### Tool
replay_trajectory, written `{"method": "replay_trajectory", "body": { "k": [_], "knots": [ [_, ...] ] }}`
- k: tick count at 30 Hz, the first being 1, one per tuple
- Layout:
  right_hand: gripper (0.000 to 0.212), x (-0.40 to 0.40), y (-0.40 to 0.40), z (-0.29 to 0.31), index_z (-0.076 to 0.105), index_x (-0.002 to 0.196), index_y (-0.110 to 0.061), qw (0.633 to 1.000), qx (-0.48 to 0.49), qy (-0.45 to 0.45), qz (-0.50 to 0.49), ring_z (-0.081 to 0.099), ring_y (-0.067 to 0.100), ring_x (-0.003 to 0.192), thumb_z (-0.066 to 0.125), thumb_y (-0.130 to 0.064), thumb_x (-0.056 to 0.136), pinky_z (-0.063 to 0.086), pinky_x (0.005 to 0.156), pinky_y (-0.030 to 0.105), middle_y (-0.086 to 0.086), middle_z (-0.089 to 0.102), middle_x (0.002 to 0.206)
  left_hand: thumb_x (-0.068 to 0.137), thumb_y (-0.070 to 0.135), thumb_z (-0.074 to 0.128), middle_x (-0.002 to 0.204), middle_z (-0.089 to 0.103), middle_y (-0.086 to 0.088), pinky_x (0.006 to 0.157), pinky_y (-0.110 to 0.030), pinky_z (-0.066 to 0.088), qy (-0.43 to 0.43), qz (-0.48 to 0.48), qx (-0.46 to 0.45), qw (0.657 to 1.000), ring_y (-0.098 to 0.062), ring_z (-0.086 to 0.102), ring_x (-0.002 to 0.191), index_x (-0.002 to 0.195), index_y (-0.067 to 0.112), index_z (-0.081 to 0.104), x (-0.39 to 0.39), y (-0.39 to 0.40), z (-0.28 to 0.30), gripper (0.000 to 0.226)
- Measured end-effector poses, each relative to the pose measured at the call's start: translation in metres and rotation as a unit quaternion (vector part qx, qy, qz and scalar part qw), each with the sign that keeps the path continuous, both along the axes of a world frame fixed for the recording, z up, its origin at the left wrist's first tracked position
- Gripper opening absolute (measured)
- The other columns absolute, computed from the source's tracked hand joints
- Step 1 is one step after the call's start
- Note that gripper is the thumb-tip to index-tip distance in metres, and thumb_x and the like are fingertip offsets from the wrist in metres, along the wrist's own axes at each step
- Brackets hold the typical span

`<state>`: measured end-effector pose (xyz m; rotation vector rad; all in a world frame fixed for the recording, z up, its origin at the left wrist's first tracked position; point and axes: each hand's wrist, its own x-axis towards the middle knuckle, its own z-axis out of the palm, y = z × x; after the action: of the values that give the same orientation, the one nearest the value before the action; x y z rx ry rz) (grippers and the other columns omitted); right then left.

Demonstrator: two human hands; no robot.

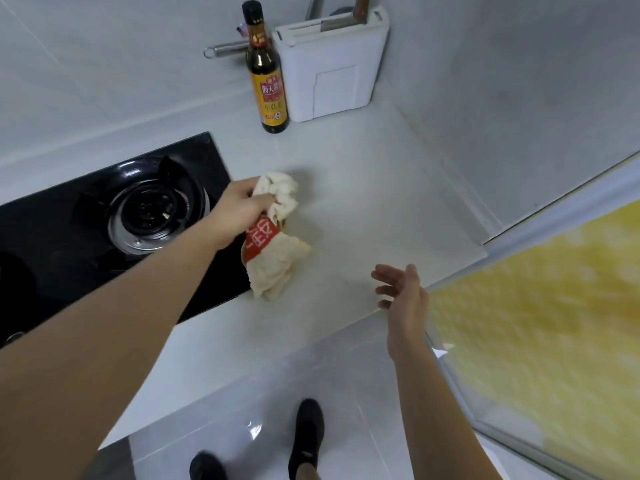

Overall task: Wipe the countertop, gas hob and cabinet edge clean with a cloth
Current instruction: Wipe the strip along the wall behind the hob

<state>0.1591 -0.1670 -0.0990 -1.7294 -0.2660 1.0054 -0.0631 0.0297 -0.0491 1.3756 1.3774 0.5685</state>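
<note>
The left hand (pixel 242 202) has its grip closed round the bunched top of a cream cloth (pixel 277 251) with a red printed band; the cloth's lower part trails on the pale bench (pixel 363 202), just beside the right edge of the black gas hob (pixel 86 237). The right hand (pixel 401 292) hovers near the bench's front edge, fingers spread wide and holding nothing. At the back of the bench stand 1 dark sauce bottle (pixel 270 88) and, touching it on the right, a white knife block (pixel 332 67). Below, 2 black shoes (pixel 306 438) rest on the tiled floor
</note>
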Motion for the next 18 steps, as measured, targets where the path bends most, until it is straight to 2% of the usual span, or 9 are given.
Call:
{"method": "replay_trajectory", "body": {
  "k": [2, 5, 6, 7, 9, 11, 14, 18],
  "knots": [
    [0.057, 0.0, -0.002, -0.005, 0.079, 0.095, -0.015, 1.0, -0.007, -0.004, -0.001, 0.062, 0.022, 0.08, 0.03, -0.039, 0.112, 0.045, 0.068, 0.034, 0.001, 0.08, 0.093, 0.083, 0.011, 0.064, 0.093, 0.078, -0.005, 0.087, -0.042, 0.058, -0.012, 0.042, -0.004, 0.999, -0.022, 0.073, 0.087, 0.092, 0.019, 0.077, -0.009, 0.017, 0.003, 0.018],
    [0.056, -0.001, -0.005, -0.014, 0.079, 0.093, -0.016, 1.0, -0.011, -0.005, 0.004, 0.062, 0.022, 0.079, 0.031, -0.039, 0.112, 0.045, 0.07, 0.036, 0.001, 0.08, 0.093, 0.09, 0.008, 0.06, 0.095, 0.074, 0.002, 0.079, -0.027, 0.054, 0.051, 0.002, 0.043, 0.998, -0.018, 0.069, 0.09, 0.093, 0.026, 0.072, 0.011, 0.031, -0.003, 0.022],
    [0.055, -0.001, -0.005, -0.015, 0.079, 0.093, -0.017, 1.0, -0.011, -0.006, 0.006, 0.062, 0.022, 0.079, 0.032, -0.039, 0.112, 0.046, 0.071, 0.037, 0.001, 0.08, 0.093, 0.092, 0.009, 0.06, 0.105, 0.073, 0.003, 0.085, -0.026, 0.052, 0.091, -0.039, 0.059, 0.993, -0.019, 0.068, 0.101, 0.1, 0.028, 0.073, 0.022, 0.033, -0.01, 0.024],
    [0.054, -0.002, -0.004, -0.017, 0.079, 0.093, -0.017, 1.0, -0.009, -0.008, 0.008, 0.062, 0.023, 0.078, 0.033, -0.039, 0.112, 0.046, 0.071, 0.038, 0.0, 0.08, 0.093, 0.094, 0.011, 0.059, 0.122, 0.069, -0.001, 0.097, -0.029, 0.048, 0.148, -0.093, 0.076, 0.982, -0.023, 0.062, 0.118, 0.113, 0.027, 0.072, 0.033, 0.032, -0.019, 0.028],
    [0.053, -0.002, -0.003, -0.017, 0.079, 0.092, -0.017, 1.0, -0.003, -0.016, 0.012, 0.062, 0.022, 0.078, 0.035, -0.039, 0.112, 0.047, 0.072, 0.037, 0.0, 0.08, 0.092, 0.097, 0.018, 0.058, 0.154, 0.046, -0.009, 0.118, -0.037, 0.031, 0.275, -0.183, 0.102, 0.938, -0.032, 0.039, 0.143, 0.143, 0.028, 0.057, 0.046, 0.024, -0.043, 0.047],
    [0.051, -0.002, -0.001, -0.017, 0.08, 0.092, -0.018, 0.999, 0.001, -0.029, 0.019, 0.062, 0.021, 0.078, 0.036, -0.038, 0.112, 0.048, 0.072, 0.037, -0.001, 0.079, 0.091, 0.094, 0.027, 0.057, 0.161, 0.032, -0.01, 0.121, -0.047, 0.025, 0.309, -0.178, 0.115, 0.927, -0.036, 0.031, 0.146, 0.15, 0.035, 0.048, 0.049, 0.011, -0.063, 0.058],
    [0.049, -0.003, 0.005, -0.017, 0.08, 0.092, -0.019, 0.999, 0.006, -0.046, 0.027, 0.062, 0.018, 0.078, 0.037, -0.037, 0.112, 0.047, 0.073, 0.036, -0.002, 0.079, 0.091, 0.08, 0.039, 0.049, 0.159, 0.036, -0.009, 0.119, -0.05, 0.028, 0.307, -0.188, 0.141, 0.922, -0.037, 0.035, 0.142, 0.148, 0.033, 0.051, 0.043, -0.006, -0.072, 0.068],
    [0.046, -0.012, 0.016, -0.012, 0.079, 0.093, -0.02, 0.995, 0.013, -0.077, 0.056, 0.064, 0.013, 0.081, 0.039, -0.034, 0.112, 0.048, 0.074, 0.031, -0.004, 0.079, 0.09, 0.078, 0.045, 0.042, 0.154, 0.044, -0.012, 0.116, -0.051, 0.032, 0.306, -0.24, 0.184, 0.903, -0.036, 0.042, 0.137, 0.143, 0.028, 0.056, 0.03, -0.049, -0.069, 0.069]
  ]
}}
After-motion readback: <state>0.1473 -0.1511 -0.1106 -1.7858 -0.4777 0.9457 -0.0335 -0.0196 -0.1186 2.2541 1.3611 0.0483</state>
